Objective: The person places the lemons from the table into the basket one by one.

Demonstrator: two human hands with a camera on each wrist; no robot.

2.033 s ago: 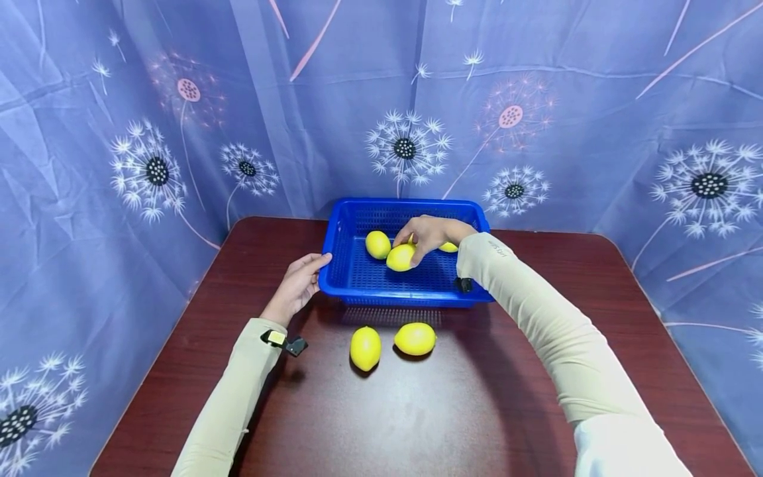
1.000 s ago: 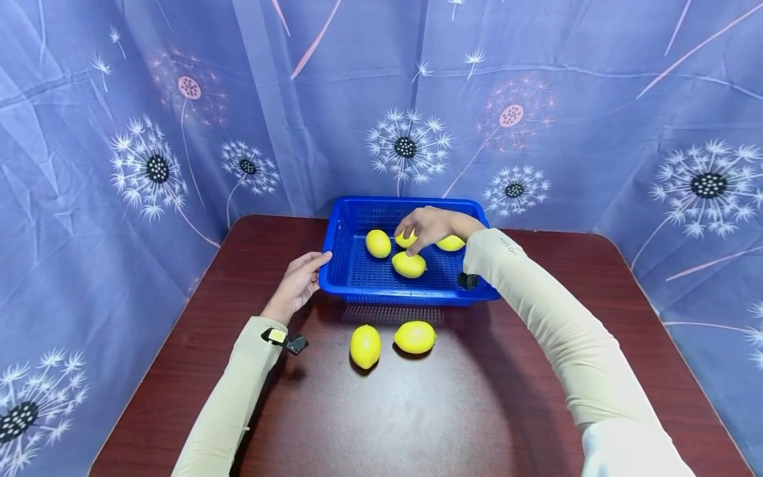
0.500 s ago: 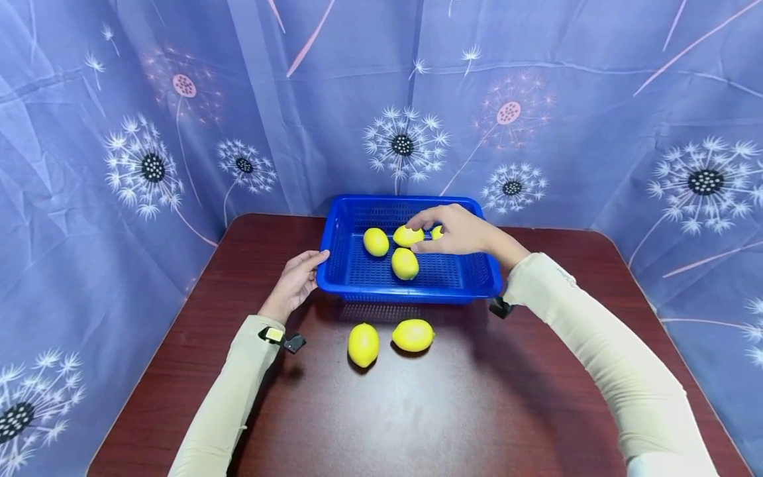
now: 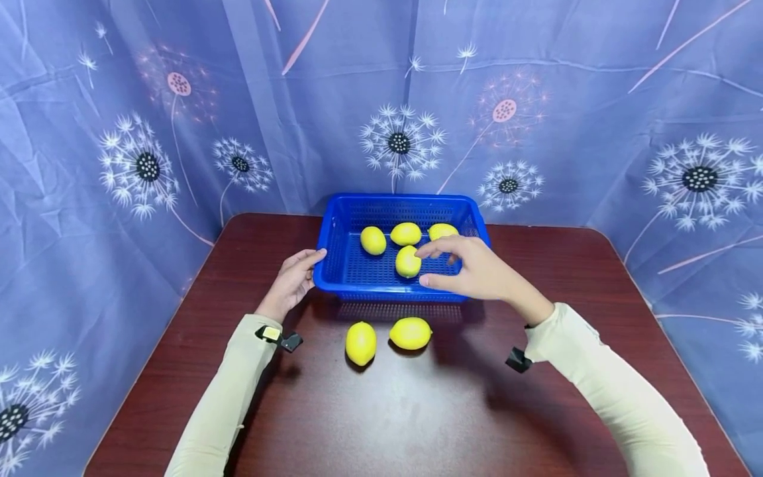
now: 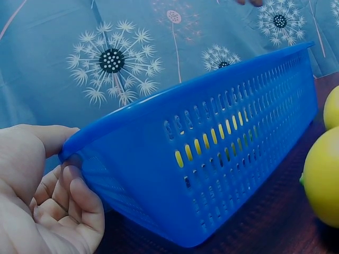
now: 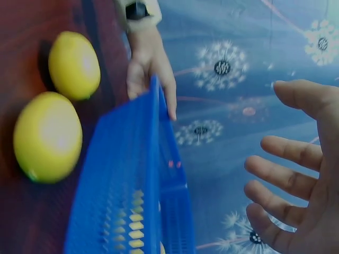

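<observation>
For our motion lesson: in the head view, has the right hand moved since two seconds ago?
Yes: against the two lemons on the table, the right hand has moved rightward and lower in view.

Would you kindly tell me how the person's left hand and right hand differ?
The left hand grips the blue basket, while the right hand holds nothing. In the head view, the left hand is at the basket's left end; the right hand is near its right end. Both are bare, with pale sleeves.

Blue basket (image 4: 390,289), two lemons (image 4: 360,344) on table (image 4: 381,424)
</observation>
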